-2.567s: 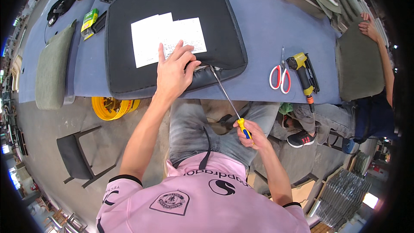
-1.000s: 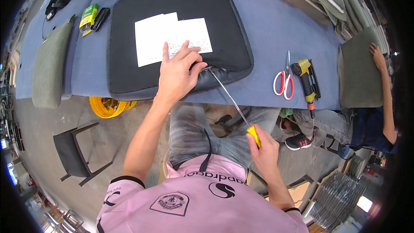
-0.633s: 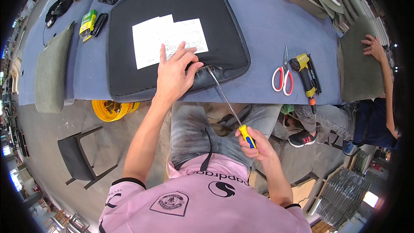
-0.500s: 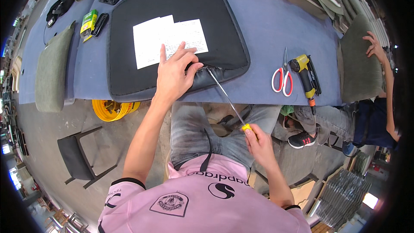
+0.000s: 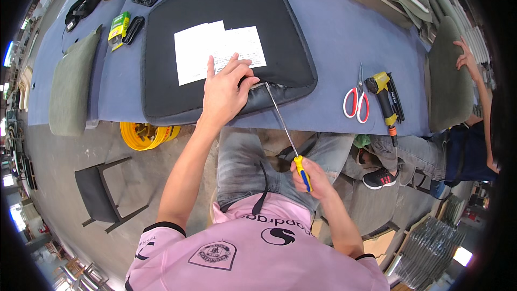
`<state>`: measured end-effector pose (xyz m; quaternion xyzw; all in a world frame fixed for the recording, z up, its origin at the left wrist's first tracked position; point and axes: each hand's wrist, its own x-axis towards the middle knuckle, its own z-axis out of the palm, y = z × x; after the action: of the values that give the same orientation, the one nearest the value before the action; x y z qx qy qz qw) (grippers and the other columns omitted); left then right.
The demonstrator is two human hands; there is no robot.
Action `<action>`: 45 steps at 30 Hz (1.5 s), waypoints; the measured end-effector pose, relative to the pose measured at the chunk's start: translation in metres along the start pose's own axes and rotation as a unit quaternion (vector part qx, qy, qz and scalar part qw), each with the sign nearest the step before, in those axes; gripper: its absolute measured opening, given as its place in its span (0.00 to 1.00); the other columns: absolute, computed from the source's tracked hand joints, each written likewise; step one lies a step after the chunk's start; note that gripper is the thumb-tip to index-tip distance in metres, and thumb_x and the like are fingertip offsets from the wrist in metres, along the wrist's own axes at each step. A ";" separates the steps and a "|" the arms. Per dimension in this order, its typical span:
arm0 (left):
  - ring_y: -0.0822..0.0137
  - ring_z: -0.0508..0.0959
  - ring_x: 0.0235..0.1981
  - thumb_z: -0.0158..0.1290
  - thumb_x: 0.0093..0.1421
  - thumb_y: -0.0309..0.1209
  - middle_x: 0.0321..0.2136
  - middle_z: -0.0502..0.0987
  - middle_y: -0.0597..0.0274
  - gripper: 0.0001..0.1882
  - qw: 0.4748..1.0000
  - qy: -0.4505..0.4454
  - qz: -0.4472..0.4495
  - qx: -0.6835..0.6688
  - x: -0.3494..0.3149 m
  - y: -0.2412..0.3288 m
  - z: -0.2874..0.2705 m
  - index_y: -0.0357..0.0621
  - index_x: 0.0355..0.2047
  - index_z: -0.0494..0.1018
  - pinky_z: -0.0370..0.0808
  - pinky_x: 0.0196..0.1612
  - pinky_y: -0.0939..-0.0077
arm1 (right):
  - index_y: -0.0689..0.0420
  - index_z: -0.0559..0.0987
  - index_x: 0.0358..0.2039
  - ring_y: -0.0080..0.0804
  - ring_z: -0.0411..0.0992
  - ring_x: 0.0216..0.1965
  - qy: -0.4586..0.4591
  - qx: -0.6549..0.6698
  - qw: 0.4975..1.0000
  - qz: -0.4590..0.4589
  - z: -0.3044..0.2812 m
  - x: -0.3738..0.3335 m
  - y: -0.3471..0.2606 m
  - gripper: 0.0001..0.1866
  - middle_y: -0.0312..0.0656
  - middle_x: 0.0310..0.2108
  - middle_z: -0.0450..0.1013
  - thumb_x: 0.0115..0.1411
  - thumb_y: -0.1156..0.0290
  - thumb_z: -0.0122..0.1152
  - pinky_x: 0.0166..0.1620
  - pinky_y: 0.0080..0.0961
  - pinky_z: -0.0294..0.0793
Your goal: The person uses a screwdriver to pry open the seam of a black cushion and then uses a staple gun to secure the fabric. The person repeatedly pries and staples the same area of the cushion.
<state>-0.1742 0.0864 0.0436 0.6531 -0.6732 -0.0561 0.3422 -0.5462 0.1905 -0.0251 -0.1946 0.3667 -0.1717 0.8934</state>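
Our right hand (image 5: 318, 181) clenched a long, yellow-and-blue-handled metal screwdriver (image 5: 299, 164), its tip at the near edge of a black padded cushion (image 5: 226, 8) on the blue table (image 5: 344, 37); our left hand (image 5: 225, 92) pinched that edge.

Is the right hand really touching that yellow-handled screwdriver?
Touching. The head view shows it: the right hand has its fingers wrapped around the screwdriver at its yellow-and-blue end.

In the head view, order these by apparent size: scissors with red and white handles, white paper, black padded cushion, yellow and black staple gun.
1. Black padded cushion
2. White paper
3. Yellow and black staple gun
4. Scissors with red and white handles
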 end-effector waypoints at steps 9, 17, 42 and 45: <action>0.47 0.80 0.76 0.70 0.73 0.37 0.60 0.90 0.61 0.09 1.000 -0.007 -0.004 0.008 0.000 0.001 -0.001 0.47 0.40 0.84 0.53 0.83 0.17 | 0.59 0.89 0.56 0.49 0.83 0.37 0.317 -0.618 0.623 -0.360 0.033 -0.025 -0.029 0.19 0.47 0.41 0.85 0.70 0.65 0.82 0.41 0.40 0.82; 0.48 0.79 0.77 0.71 0.71 0.38 0.60 0.90 0.62 0.10 1.000 -0.003 -0.002 -0.002 -0.001 0.000 0.000 0.48 0.39 0.85 0.52 0.83 0.15 | 0.53 0.89 0.60 0.48 0.80 0.35 0.348 -0.701 0.526 -0.333 0.063 -0.042 -0.045 0.22 0.44 0.35 0.78 0.67 0.66 0.83 0.39 0.43 0.80; 0.49 0.81 0.75 0.70 0.72 0.36 0.59 0.91 0.62 0.08 1.000 0.005 -0.008 -0.013 0.001 0.000 0.001 0.47 0.40 0.86 0.53 0.83 0.17 | 0.53 0.77 0.43 0.17 0.54 0.14 -0.137 0.039 0.984 0.111 -0.045 0.027 -0.016 0.34 0.28 0.20 0.61 0.84 0.30 0.53 0.18 0.22 0.50; 0.49 0.80 0.76 0.69 0.72 0.36 0.63 0.89 0.61 0.08 0.998 -0.027 -0.030 -0.038 0.005 -0.002 -0.009 0.47 0.40 0.86 0.53 0.84 0.20 | 0.55 0.79 0.45 0.18 0.59 0.17 -0.142 0.033 0.988 0.054 -0.039 0.047 -0.011 0.28 0.29 0.22 0.65 0.86 0.39 0.57 0.20 0.22 0.56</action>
<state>-0.1675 0.0845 0.0512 0.6574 -0.6598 -0.1094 0.3471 -0.5446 0.1514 -0.0738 -0.1674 0.2397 -0.1059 0.9504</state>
